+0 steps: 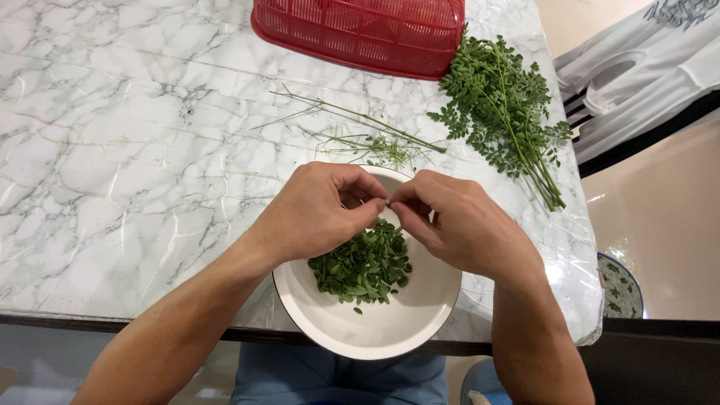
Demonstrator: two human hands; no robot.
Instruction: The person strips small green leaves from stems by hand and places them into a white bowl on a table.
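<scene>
A thin green sprig is pinched between the fingers of the left hand [319, 210] and right hand [457, 221] above a round white bowl [420, 315] of small green stripped leaves [364, 266]; leaves could be scattered onto the white marble bench [112, 150] if pulled off-centre.

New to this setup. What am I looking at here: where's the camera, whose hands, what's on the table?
There is no machine. One camera sits on a person's head and looks down at their own two bare hands. The left hand and right hand meet fingertip to fingertip over a white bowl at the near edge of a marble table. They seem to pinch something small between them; it is too small to tell what. The bowl holds a heap of small green leaves. Beyond it lie bare thin stems, a bunch of leafy sprigs to the right, and a red plastic basket at the far edge.
</scene>
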